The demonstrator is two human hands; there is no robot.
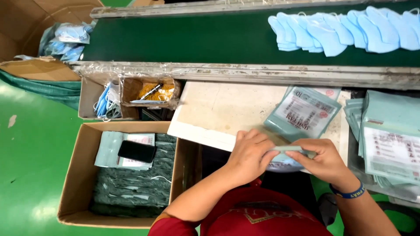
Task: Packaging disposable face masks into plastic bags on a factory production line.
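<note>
My left hand [250,153] and my right hand [321,159] both grip a pale green plastic pouch [286,150], held edge-on at the near edge of a white work board [210,111]. The fingers of each hand pinch along the pouch's top edge. A printed green pouch [302,111] lies flat on the board just beyond my hands. A blue wristband [350,192] is on my right wrist. Blue face masks [345,30] lie overlapped on the dark green conveyor belt [183,39] at the far right.
A cardboard box [83,175] at the left holds stacked packed pouches and a black phone [136,151]. A stack of printed pouches [389,140] lies at the right. A small box with rubber bands [155,91] and another with loose masks [107,105] sit under the belt's frame.
</note>
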